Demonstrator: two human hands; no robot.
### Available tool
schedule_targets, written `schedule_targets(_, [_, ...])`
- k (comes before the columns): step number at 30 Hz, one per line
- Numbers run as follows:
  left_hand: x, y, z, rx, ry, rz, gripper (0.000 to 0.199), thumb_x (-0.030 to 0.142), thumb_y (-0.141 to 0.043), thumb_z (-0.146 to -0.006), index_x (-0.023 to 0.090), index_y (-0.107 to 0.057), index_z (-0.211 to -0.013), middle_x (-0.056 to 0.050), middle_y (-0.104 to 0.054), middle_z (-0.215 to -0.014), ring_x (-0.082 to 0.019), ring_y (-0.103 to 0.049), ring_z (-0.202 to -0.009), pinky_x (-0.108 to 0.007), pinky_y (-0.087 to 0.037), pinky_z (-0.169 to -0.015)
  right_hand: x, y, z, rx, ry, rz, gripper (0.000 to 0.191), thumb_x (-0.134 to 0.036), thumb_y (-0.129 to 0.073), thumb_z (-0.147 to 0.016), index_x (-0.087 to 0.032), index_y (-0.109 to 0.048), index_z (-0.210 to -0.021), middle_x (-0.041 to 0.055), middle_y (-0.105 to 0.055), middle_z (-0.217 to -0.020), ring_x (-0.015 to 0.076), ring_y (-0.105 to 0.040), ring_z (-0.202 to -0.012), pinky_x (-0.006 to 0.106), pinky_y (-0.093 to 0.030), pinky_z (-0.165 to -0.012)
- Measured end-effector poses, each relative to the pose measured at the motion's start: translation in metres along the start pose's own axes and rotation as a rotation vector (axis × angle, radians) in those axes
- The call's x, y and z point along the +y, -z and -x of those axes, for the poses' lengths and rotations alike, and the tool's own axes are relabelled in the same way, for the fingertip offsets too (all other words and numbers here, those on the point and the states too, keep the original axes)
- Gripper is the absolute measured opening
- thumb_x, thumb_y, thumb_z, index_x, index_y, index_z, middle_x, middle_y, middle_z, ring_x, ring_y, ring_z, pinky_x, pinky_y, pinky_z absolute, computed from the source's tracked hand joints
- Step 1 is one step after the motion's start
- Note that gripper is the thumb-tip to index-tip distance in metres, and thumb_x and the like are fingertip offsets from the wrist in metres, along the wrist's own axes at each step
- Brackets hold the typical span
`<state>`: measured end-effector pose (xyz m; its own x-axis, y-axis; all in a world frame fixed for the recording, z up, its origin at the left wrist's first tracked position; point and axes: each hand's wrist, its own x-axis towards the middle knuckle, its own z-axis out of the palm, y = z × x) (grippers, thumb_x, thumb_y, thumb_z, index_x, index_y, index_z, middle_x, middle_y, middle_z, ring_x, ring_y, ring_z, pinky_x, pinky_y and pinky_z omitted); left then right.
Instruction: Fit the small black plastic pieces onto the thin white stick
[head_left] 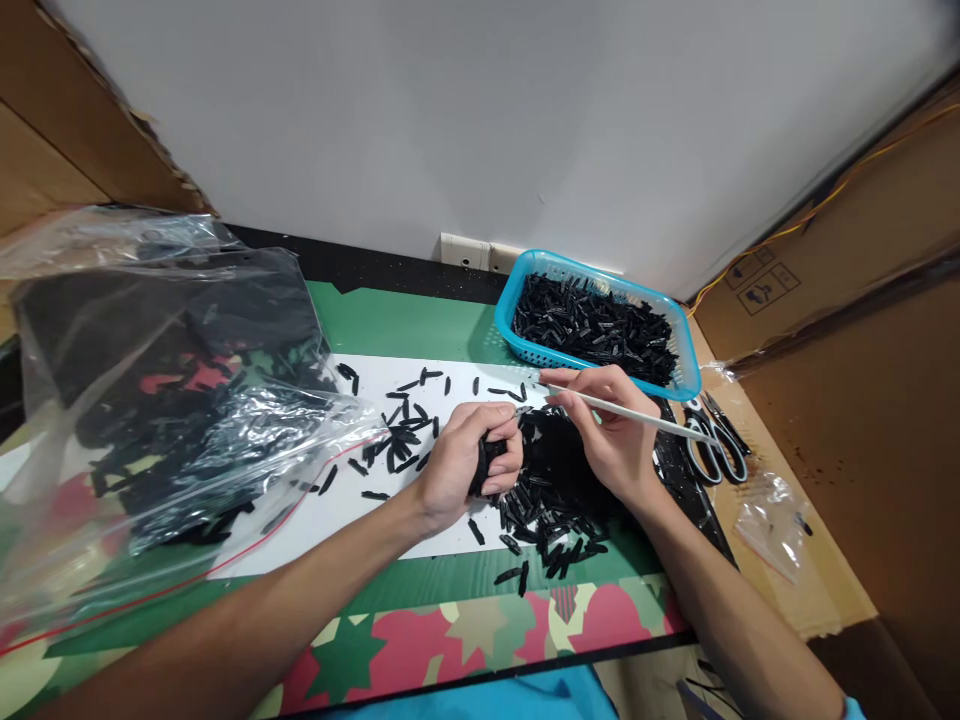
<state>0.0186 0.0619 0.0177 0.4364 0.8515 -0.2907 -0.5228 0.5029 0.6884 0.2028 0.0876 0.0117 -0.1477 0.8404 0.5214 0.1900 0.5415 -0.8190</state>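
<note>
My left hand [474, 455] is closed around several small black pieces, with a small piece pinched between thumb and forefinger. My right hand [611, 430] holds a thin white stick [637, 411] like a pen, its tip close to the left fingertips. Beneath and between the hands lies a heap of black pieces [544, 510], next to a dark area partly hidden by the right hand. More black pieces [405, 435] are scattered over a white sheet [442, 540] to the left.
A blue basket [694, 370] full of black pieces stands behind my right hand. Scissors [712, 450] and a small plastic bag [776, 520] lie at the right. A large clear bag [225, 400] with black pieces covers the left side. Cardboard [862, 400] borders the right.
</note>
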Motion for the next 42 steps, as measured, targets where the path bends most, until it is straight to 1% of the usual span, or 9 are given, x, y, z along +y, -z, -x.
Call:
schedule_targets(4, [0.004,0.001,0.0,0.016,0.043,0.054,0.036,0.031,-0.056,-0.089,0.021,-0.037,-0.06,0.005,-0.037,-0.045,-0.006,-0.03,-0.034,-0.018,-0.02,-0.036,-0.009,-0.002,0.0,-0.037,-0.045,-0.134,0.005,-0.018,-0.076,-0.093,-0.021,-0.073,-0.096,0.006,-0.082,-0.098,0.0227,-0.081,-0.094,0.035,-0.068,-0.083])
schedule_targets(7, [0.006,0.001,0.001,0.005,0.065,0.085,0.037,0.03,-0.057,-0.087,0.021,-0.036,-0.058,0.004,-0.036,-0.044,-0.006,-0.029,-0.034,-0.019,-0.019,-0.037,-0.011,0.0,0.001,-0.08,-0.071,-0.176,0.011,-0.014,-0.081,-0.088,-0.021,-0.077,-0.096,0.0044,-0.082,-0.097,0.021,-0.081,-0.092,0.033,-0.068,-0.083])
schedule_targets(10, [0.007,0.002,0.002,-0.011,0.074,0.103,0.036,0.03,-0.058,-0.085,0.022,-0.036,-0.057,0.004,-0.037,-0.045,-0.007,-0.03,-0.034,-0.02,-0.02,-0.037,-0.011,0.001,0.001,-0.111,-0.105,-0.217,0.011,-0.015,-0.082,-0.087,-0.021,-0.077,-0.093,0.0042,-0.083,-0.096,0.0209,-0.081,-0.09,0.033,-0.068,-0.083])
schedule_targets(16, [0.006,0.002,0.003,0.01,0.054,0.1,0.037,0.029,-0.054,-0.089,0.022,-0.036,-0.057,0.003,-0.037,-0.045,-0.008,-0.031,-0.034,-0.021,-0.022,-0.038,-0.014,-0.002,0.002,-0.041,-0.13,-0.25,0.01,-0.02,-0.082,-0.088,-0.02,-0.073,-0.09,0.0057,-0.081,-0.09,0.0217,-0.08,-0.085,0.035,-0.068,-0.077])
schedule_targets(19, [0.003,0.001,0.002,0.028,0.01,0.069,0.037,0.029,-0.053,-0.091,0.021,-0.038,-0.058,0.003,-0.038,-0.046,-0.008,-0.031,-0.035,-0.02,-0.021,-0.037,-0.018,-0.003,0.004,-0.018,-0.124,-0.209,0.01,-0.02,-0.081,-0.089,-0.019,-0.071,-0.091,0.0071,-0.082,-0.092,0.0207,-0.08,-0.082,0.034,-0.068,-0.075])
schedule_targets(24, [-0.002,0.0,-0.001,0.03,-0.056,0.024,0.035,0.029,-0.055,-0.094,0.02,-0.043,-0.062,0.003,-0.041,-0.048,-0.007,-0.032,-0.037,-0.017,-0.023,-0.036,-0.023,-0.003,0.008,0.043,-0.038,-0.088,0.009,-0.015,-0.077,-0.091,-0.02,-0.07,-0.092,0.0067,-0.083,-0.094,0.0204,-0.082,-0.083,0.029,-0.068,-0.07])
schedule_targets(32, [-0.004,-0.001,0.0,0.071,-0.143,0.027,0.032,0.028,-0.06,-0.091,0.018,-0.048,-0.063,0.003,-0.042,-0.054,-0.008,-0.038,-0.044,-0.015,-0.029,-0.035,-0.017,-0.009,0.015,-0.021,0.21,0.218,0.017,-0.012,-0.076,-0.09,-0.023,-0.066,-0.097,0.0062,-0.084,-0.101,0.0212,-0.083,-0.086,0.028,-0.066,-0.07])
schedule_targets(38, [-0.007,0.0,0.001,0.092,-0.164,-0.012,0.032,0.031,-0.061,-0.09,0.017,-0.05,-0.063,0.003,-0.043,-0.05,-0.007,-0.038,-0.042,-0.015,-0.03,-0.036,-0.018,-0.009,0.016,-0.089,0.265,0.306,0.013,-0.015,-0.072,-0.093,-0.025,-0.064,-0.097,0.0054,-0.084,-0.107,0.0195,-0.083,-0.087,0.025,-0.066,-0.067])
schedule_targets(42, [-0.007,0.0,0.0,0.102,-0.179,0.002,0.031,0.029,-0.061,-0.089,0.017,-0.049,-0.062,0.003,-0.043,-0.053,-0.007,-0.038,-0.044,-0.015,-0.03,-0.036,-0.019,-0.008,0.014,-0.118,0.279,0.348,0.012,-0.015,-0.07,-0.095,-0.025,-0.063,-0.097,0.0054,-0.084,-0.108,0.0187,-0.083,-0.086,0.024,-0.065,-0.066])
